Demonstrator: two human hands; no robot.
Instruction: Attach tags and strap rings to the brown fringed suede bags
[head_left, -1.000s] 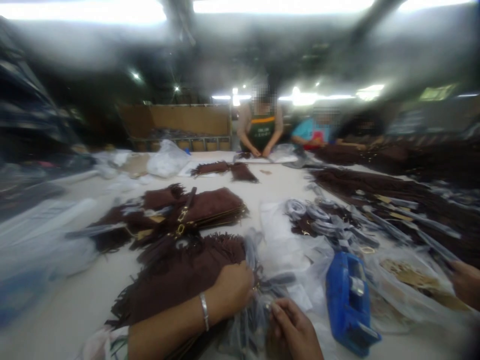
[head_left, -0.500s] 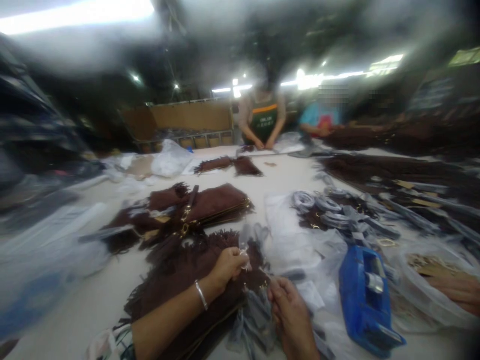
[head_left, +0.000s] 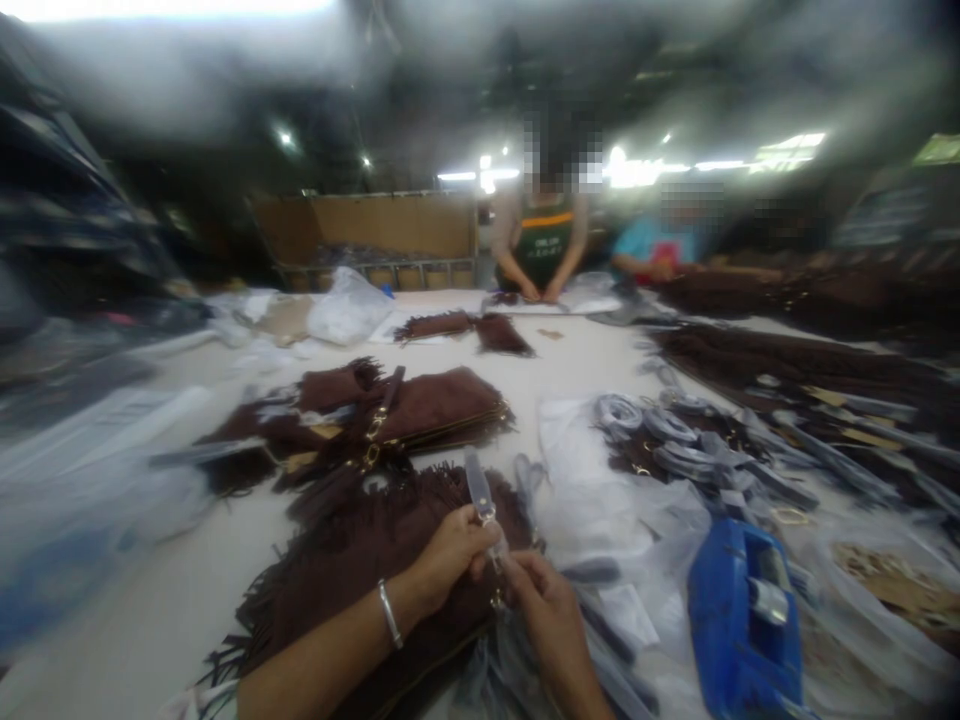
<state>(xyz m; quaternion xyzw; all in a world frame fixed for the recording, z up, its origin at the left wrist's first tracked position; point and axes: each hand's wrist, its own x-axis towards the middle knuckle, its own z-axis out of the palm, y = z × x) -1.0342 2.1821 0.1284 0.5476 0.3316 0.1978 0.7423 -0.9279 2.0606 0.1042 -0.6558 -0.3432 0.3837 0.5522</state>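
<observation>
Over a dark brown fringed bag [head_left: 360,560], both my hands meet at a strap [head_left: 478,482] covered in clear plastic, its wrapped end sticking up. My left hand [head_left: 450,555], with a silver bracelet at the wrist, pinches the strap near its metal fitting. My right hand [head_left: 551,610] is closed at the same spot, fingertips pressed on clear film around the fitting. Whether that film is tape or wrap I cannot tell. Just below the fingers, a gold-coloured clasp [head_left: 497,598] shows by the bag's edge. More grey plastic-wrapped strap hangs beneath my right hand.
A blue tape dispenser [head_left: 712,620] stands to the right, beside a clear plastic tub [head_left: 855,560] of small pieces. Wrapped coiled straps [head_left: 667,425] lie behind it. Another brown bag [head_left: 442,405] sits ahead. Across the table, a person in a green apron [head_left: 544,245] works.
My right hand has moved up and left to meet my left hand at the strap. The strap's wrapped end now stands upright. A hand at the tub on the right has mostly left view.
</observation>
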